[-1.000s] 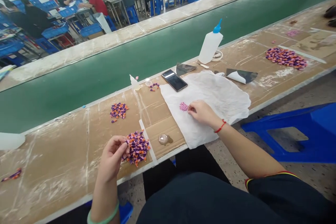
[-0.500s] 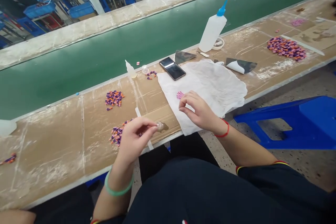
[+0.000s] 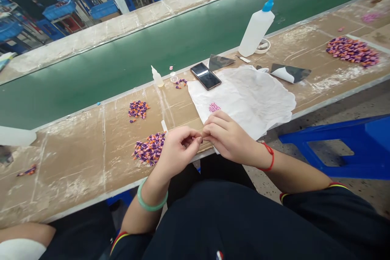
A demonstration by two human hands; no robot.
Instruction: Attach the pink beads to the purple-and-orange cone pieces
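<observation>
My left hand, a green bangle at its wrist, is closed in a pinch. Its fingertips meet those of my right hand, which wears a red string and is pinched as well. A tiny dark bit shows where the fingertips touch, too small to name. Just left of my left hand lies a pile of small purple, orange and pink pieces. Beyond my right hand, a small heap of pink-and-white bits rests on a white cloth.
A phone lies at the cloth's edge. Behind stand a large blue-tipped bottle and a small dropper bottle. More coloured pieces sit further left, others far right. A blue stool is at right; a person's arm shows lower left.
My hands were apart and now meet at the fingertips; the left moved right. The small clear thing by my left fingertips is no longer visible. The view has shifted slightly.
</observation>
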